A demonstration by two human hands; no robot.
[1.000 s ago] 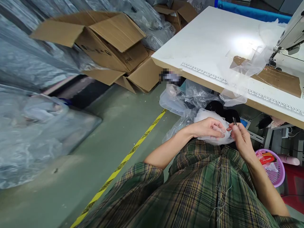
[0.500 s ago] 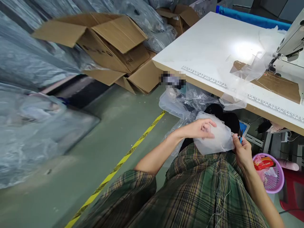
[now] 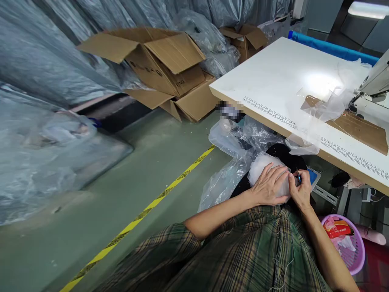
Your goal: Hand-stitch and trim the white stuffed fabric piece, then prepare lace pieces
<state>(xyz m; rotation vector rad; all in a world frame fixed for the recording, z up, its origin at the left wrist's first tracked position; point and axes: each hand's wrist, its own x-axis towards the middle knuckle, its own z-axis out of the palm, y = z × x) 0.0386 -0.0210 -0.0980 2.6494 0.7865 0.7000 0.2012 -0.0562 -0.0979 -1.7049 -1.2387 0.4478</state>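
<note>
A bundle of sheer white fabric [image 3: 258,165] lies on my lap. My left hand [image 3: 270,185] rests flat on top of it with the fingers stretched out. At the bundle's right edge my right hand [image 3: 301,191] is closed around small thread snips [image 3: 298,176] with blue on them. Its thumb and index finger touch the edge of the fabric, beside my left fingertips. Whether they also pinch the fabric I cannot tell.
Ahead on the right stands a white sewing table [image 3: 273,69] with a sewing machine [image 3: 375,81] and sheer fabric pieces. Open cardboard boxes [image 3: 164,61] lie on the floor ahead. Clear plastic [image 3: 220,184] hangs left of my lap. A purple basket [image 3: 360,259] stands at lower right.
My left hand has gone from curled above the fabric to lying flat on it. The right hand has come closer to the left, still with the snips. The view has shifted slightly.
</note>
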